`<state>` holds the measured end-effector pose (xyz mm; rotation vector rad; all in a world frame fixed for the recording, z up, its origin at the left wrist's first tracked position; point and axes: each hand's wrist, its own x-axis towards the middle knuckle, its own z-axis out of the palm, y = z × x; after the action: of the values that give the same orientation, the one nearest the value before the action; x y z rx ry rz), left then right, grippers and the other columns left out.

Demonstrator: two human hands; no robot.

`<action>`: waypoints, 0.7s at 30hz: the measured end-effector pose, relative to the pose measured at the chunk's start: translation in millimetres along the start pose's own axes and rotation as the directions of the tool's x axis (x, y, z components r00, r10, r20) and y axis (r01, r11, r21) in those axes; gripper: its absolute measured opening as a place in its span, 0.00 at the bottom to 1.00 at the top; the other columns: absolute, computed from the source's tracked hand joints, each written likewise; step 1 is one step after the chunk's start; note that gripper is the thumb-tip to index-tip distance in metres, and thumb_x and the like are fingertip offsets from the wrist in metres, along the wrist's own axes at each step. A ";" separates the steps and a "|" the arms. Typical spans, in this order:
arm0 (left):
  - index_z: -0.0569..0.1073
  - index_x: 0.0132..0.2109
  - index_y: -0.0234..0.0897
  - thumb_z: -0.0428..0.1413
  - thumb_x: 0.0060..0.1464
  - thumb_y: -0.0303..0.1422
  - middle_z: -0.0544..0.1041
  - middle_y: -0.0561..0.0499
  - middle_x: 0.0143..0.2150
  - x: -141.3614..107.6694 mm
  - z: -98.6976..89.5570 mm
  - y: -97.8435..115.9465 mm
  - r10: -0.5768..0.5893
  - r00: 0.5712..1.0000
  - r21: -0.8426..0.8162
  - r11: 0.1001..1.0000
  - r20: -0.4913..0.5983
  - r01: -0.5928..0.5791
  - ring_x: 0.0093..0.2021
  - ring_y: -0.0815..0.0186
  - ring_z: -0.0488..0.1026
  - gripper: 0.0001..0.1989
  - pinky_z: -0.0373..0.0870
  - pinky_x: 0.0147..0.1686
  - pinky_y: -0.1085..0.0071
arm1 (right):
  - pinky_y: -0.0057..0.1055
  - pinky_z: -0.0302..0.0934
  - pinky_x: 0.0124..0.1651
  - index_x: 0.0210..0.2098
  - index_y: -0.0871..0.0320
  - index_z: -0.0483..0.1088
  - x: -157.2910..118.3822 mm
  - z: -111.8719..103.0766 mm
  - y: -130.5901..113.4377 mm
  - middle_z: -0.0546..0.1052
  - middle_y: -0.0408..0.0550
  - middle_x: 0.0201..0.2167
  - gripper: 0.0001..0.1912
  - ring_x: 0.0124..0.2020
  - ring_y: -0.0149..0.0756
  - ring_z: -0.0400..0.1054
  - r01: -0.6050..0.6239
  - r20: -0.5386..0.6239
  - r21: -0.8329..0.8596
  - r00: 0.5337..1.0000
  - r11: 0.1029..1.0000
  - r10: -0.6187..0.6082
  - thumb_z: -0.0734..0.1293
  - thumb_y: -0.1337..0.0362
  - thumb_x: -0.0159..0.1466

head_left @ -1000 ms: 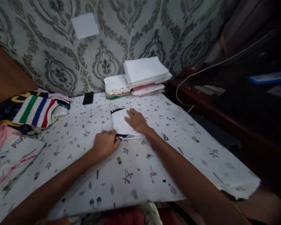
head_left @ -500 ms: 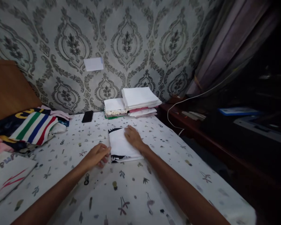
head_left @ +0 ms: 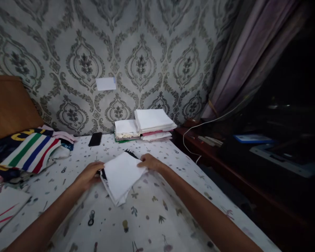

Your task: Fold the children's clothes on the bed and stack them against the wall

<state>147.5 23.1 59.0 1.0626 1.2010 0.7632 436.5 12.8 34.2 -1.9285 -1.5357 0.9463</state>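
A folded white cloth with black printed parts (head_left: pixel 124 175) is held between my two hands over the bed, tilted with one corner pointing toward me. My left hand (head_left: pixel 90 174) is closed on its left corner, where a black edge shows. At the right corner, my right hand (head_left: pixel 150 162) pinches the cloth between thumb and fingers. Beyond it, against the wall, stand two stacks of folded cloth: a lower one (head_left: pixel 126 126) on the left and a taller one (head_left: pixel 155 119) with a white top on the right.
The patterned bedsheet (head_left: pixel 136 224) spreads beneath. A black phone (head_left: pixel 95 139) lies near the wall. At left are a striped cloth (head_left: pixel 33 152), other heaped clothes and a brown headboard (head_left: pixel 12 105). A white cable (head_left: pixel 185 140) and dark furniture border the right edge.
The cloth has gone from lying flat to being lifted and turned. My left hand has taken its left corner, and my right hand has gone from resting on top to gripping the right corner.
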 end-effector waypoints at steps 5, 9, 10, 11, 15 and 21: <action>0.72 0.36 0.34 0.65 0.49 0.32 0.79 0.46 0.34 -9.5 -4.1 -12.0 -0.091 0.996 -0.232 0.968 0.016 0.092 0.33 0.62 0.77 0.11 0.78 0.35 0.66 | 0.26 0.66 0.27 0.34 0.60 0.70 -20.1 10.3 0.0 0.74 0.44 0.25 0.11 0.26 0.33 0.70 -0.108 0.081 0.287 0.993 0.952 0.088 0.71 0.65 0.52; 0.71 0.42 0.34 0.66 0.44 0.26 0.81 0.45 0.36 -19.4 9.5 -22.2 -0.104 0.990 -0.200 0.972 0.093 0.121 0.33 0.59 0.79 0.17 0.79 0.34 0.63 | 0.27 0.67 0.27 0.35 0.60 0.70 -22.3 13.8 -1.6 0.75 0.46 0.26 0.11 0.26 0.33 0.70 -0.136 0.135 0.412 0.987 0.901 0.087 0.69 0.63 0.53; 0.71 0.43 0.35 0.65 0.43 0.24 0.81 0.46 0.36 -17.6 10.4 -22.2 -0.090 0.993 -0.193 0.976 0.079 0.104 0.32 0.59 0.79 0.18 0.78 0.32 0.64 | 0.27 0.67 0.28 0.35 0.60 0.71 -21.5 14.6 -2.0 0.75 0.46 0.27 0.11 0.27 0.33 0.71 -0.128 0.140 0.444 0.987 0.887 0.073 0.69 0.63 0.53; 0.70 0.43 0.35 0.64 0.42 0.22 0.81 0.46 0.35 -13.6 10.0 -20.5 -0.070 0.996 -0.185 0.980 0.051 0.078 0.31 0.59 0.79 0.19 0.78 0.31 0.64 | 0.27 0.68 0.28 0.37 0.60 0.72 -19.9 15.0 -3.0 0.76 0.46 0.28 0.12 0.28 0.34 0.71 -0.108 0.135 0.484 0.990 0.868 0.048 0.69 0.63 0.53; 0.69 0.44 0.37 0.60 0.42 0.20 0.79 0.51 0.32 23.4 3.7 8.1 0.089 0.987 -0.165 0.980 -0.132 -0.110 0.27 0.65 0.76 0.20 0.73 0.25 0.72 | 0.30 0.69 0.29 0.42 0.58 0.73 0.3 7.5 -20.8 0.78 0.45 0.32 0.16 0.31 0.37 0.73 0.098 -0.033 0.579 0.995 0.809 -0.097 0.68 0.63 0.53; 0.63 0.52 0.41 0.56 0.45 0.21 0.76 0.54 0.37 120.7 19.5 96.8 0.403 0.866 0.076 0.914 -0.297 -0.399 0.29 0.70 0.73 0.26 0.69 0.27 0.77 | 0.42 0.67 0.55 0.52 0.61 0.72 67.1 -41.1 -83.0 0.77 0.53 0.50 0.20 0.52 0.46 0.70 0.408 -0.485 0.102 0.817 0.907 -0.313 0.61 0.66 0.61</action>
<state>200.3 161.6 107.4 1.2564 1.2579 1.2862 424.6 99.7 107.7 -1.4964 -1.3875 0.4161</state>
